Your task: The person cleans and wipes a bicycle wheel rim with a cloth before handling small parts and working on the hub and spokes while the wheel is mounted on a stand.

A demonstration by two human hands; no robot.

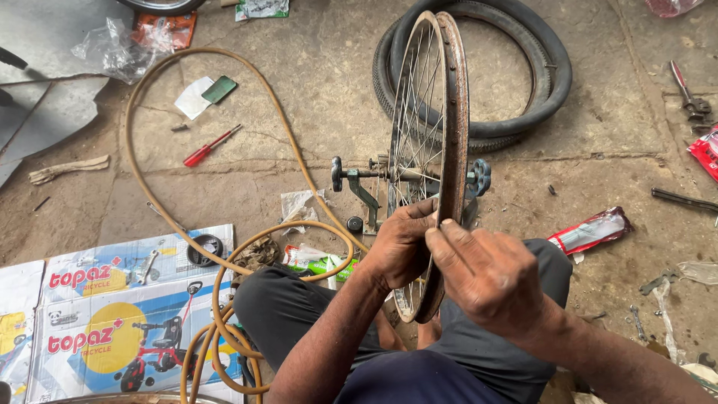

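Observation:
A bare spoked bicycle wheel (441,112) with a rusty rim stands upright in a small truing stand (359,179) on the concrete floor in front of me. My left hand (400,243) grips the near part of the rim from the left side, fingers among the spokes. My right hand (486,273) presses on the same stretch of rim from the right, fingers pinched at its edge. Both hands sit above my knees.
A black tyre (538,75) lies behind the wheel. A tan air hose (187,56) loops across the floor to my left, over a printed cardboard box (112,314). A red screwdriver (209,146), a wrench (692,101), packets and scraps lie scattered around.

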